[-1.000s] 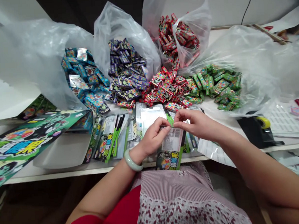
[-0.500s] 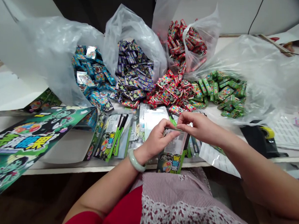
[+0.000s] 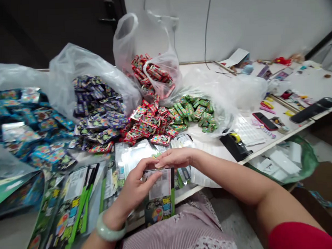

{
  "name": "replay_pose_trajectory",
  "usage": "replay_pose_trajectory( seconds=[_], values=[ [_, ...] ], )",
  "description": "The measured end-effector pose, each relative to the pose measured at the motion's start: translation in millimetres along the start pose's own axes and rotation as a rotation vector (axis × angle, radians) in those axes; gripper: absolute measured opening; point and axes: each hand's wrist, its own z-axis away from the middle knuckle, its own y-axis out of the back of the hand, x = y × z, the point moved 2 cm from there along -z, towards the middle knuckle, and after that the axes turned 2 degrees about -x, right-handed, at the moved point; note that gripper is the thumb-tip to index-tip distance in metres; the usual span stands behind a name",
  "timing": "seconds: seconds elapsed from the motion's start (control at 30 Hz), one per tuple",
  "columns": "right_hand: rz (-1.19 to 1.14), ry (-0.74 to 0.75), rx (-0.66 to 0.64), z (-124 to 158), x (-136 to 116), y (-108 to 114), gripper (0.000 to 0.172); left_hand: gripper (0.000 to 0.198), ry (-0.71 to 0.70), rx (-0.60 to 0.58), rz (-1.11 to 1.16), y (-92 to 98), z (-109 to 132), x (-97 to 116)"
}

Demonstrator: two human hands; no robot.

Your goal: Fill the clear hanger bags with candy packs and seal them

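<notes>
My left hand (image 3: 135,186), a pale green bangle on its wrist, grips a flat printed plastic packet (image 3: 160,192) near its top edge, thumb across the front. The packet hangs upright over the table's front edge, dark and green with colourful lettering below. At its top edge, the fingers of my right hand (image 3: 180,157) are pinched together next to my left fingertips. What exactly lies between them is hidden. Beneath and behind my hands lie clear plastic sleeves (image 3: 135,155). More printed packets (image 3: 69,205) are stacked to the left.
Open plastic bags spill small wrapped packs: blue (image 3: 46,118), purple (image 3: 98,96), red (image 3: 152,121) and green (image 3: 194,110). At right are a tape dispenser (image 3: 234,145) and a phone (image 3: 265,121). A green bag of white scraps (image 3: 288,159) stands below the table edge.
My view has swung to the right, showing more of the table's right side. Both hands remain at the packet's top edge, the right hand now flatter and closer to the left.
</notes>
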Motion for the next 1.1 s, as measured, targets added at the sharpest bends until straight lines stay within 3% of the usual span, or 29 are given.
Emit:
replay_pose_trajectory(
  seconds=[0.1, 0.13, 0.2, 0.23, 0.3, 0.37, 0.47, 0.57, 0.7, 0.77, 0.8, 0.87, 0.97, 1.03, 1.1],
  values=[
    [-0.018, 0.047, -0.019, 6, 4, 18, 0.028, 0.020, 0.082, -0.047, -0.027, 10.5, -2, -1],
    [0.077, 0.056, 0.064, 14, 2, 31, 0.026, 0.020, 0.126, 0.001, -0.034, 17.7, -2, -2],
    [0.347, 0.055, 0.435, 40, -6, 67, 0.026, 0.023, 0.230, 0.209, -0.026, 36.8, 1, -7],
    [0.493, 0.046, 0.787, 57, -11, 90, 0.026, 0.025, 0.281, 0.349, -0.002, 47.0, 3, -10],
    [0.568, 0.026, 1.161, 88, -16, 129, 0.027, 0.027, 0.366, 0.595, 0.102, 62.4, 8, -18],
    [0.587, -0.002, 1.374, 107, -13, 159, 0.036, 0.029, 0.426, 0.710, 0.246, 67.6, 14, -29],
    [0.577, -0.046, 1.516, 116, -1, 187, 0.042, 0.036, 0.523, 0.660, 0.382, 62.1, 25, -47],
    [0.528, -0.035, 1.551, 120, 9, 200, 0.030, 0.046, 0.588, 0.532, 0.261, 60.9, 44, -58],
    [0.419, 0.094, 1.476, 130, 18, 193, 0.026, 0.054, 0.494, 0.455, -0.253, 75.9, 61, -57],
    [0.344, 0.178, 1.367, 127, 22, 177, 0.030, 0.052, 0.343, 0.390, -0.451, 78.1, 56, -51],
    [0.308, 0.216, 1.302, 124, 24, 167, 0.032, 0.051, 0.252, 0.304, -0.499, 75.5, 50, -48],
    [0.244, 0.280, 1.181, 112, 27, 144, 0.035, 0.052, 0.100, 0.051, -0.528, 64.0, 34, -42],
    [0.181, 0.333, 1.054, 94, 31, 113, 0.038, 0.071, 0.036, -0.289, -0.586, 43.8, 15, -33],
    [0.145, 0.373, 0.983, 84, 32, 95, 0.040, 0.074, 0.023, -0.356, -0.567, 34.8, 8, -26],
    [0.112, 0.423, 0.921, 76, 31, 79, 0.039, 0.064, 0.014, -0.287, -0.471, 28.8, 3, -18]
  ],
)
